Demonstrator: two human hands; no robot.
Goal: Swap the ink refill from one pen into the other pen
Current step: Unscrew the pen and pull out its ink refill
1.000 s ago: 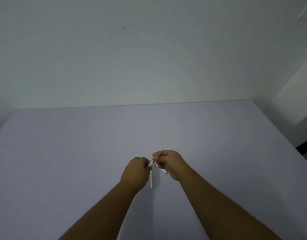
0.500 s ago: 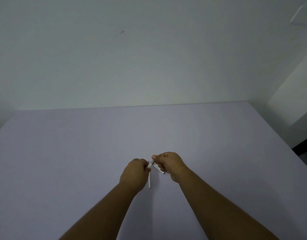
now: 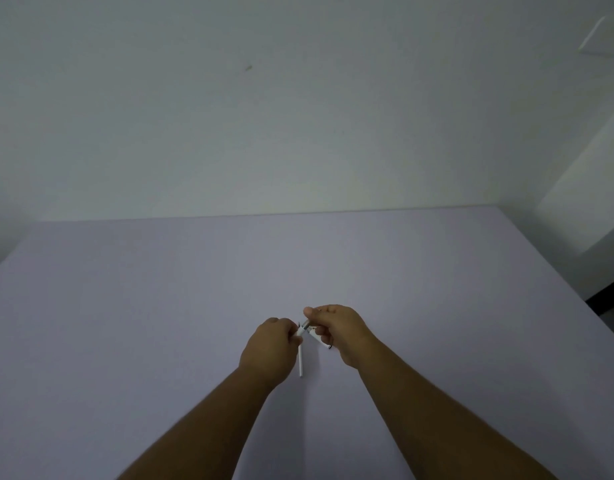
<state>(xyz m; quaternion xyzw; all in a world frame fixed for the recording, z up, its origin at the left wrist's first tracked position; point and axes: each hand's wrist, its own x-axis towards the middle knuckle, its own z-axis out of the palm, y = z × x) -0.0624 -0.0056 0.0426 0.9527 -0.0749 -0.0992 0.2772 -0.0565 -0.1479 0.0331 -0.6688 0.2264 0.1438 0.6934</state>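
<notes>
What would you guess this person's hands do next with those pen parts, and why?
Probably draw the two hands slightly apart. The left hand pinches a white pen barrel that points down toward the table, while the right hand holds another white piece; their ends meet between the fingertips, apparently mid-separation.

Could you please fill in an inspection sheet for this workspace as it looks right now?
Surface: pale lilac table, plain, against a wall.
Job's things: white pen barrel in the left hand, pointing toward the person; small pen part with a metal end in the right hand.
Clutter: nothing seen.
Grips: both hands closed on pen pieces, close together above the table.
Cables: nothing seen.
Surroundings: bare white wall; dark gap at far right.
</notes>
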